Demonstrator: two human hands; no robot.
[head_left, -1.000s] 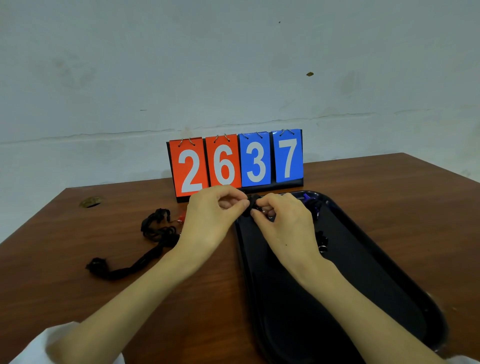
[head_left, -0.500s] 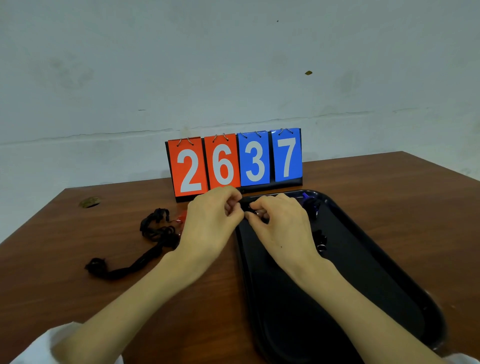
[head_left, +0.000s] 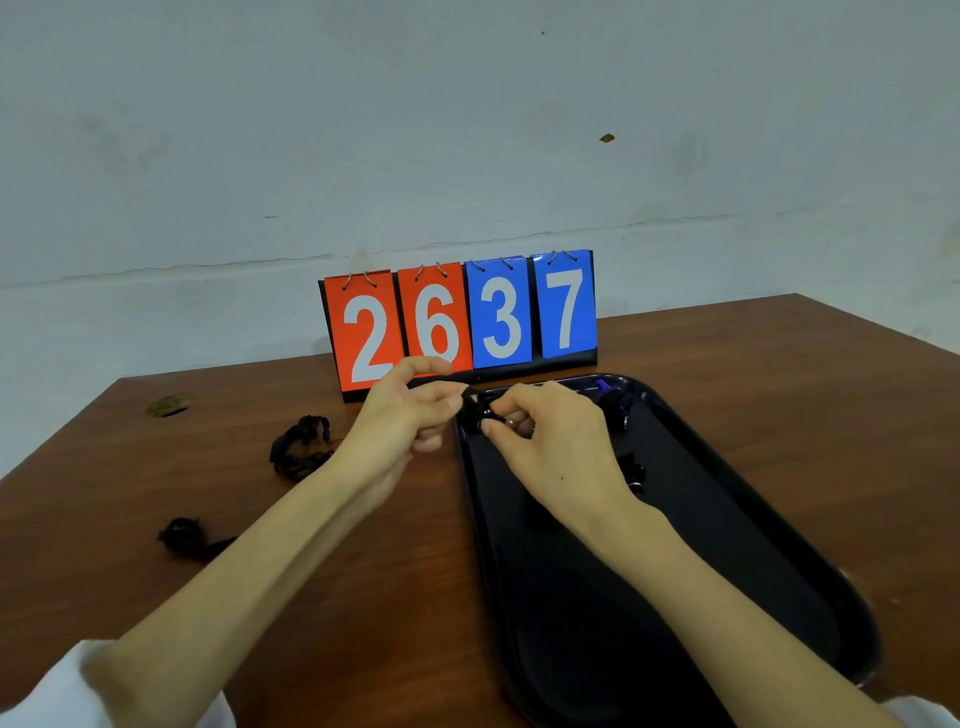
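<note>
Obs.: both hands are on one small black piece, held in the air over the far left corner of the black tray, just in front of the number cards.

Left hand: thumb and curled fingers pinch its left end; the forefinger stands up, off the piece.
Right hand: thumb and forefinger pinch its right end, other fingers tucked under.

What the piece is: too small and dark to tell. Something glints at my right fingertips; unclear what.

Key relation: the piece runs left to right, bridging my two sets of fingertips, which nearly meet. Neither hand is nearer; each owns one end. My judgement: any pull or twist must run along that left-right line.

Also present: a black cord on the table, left of my left wrist; a blue thing and another small dark bit lie in the tray, right of my right hand.
</note>
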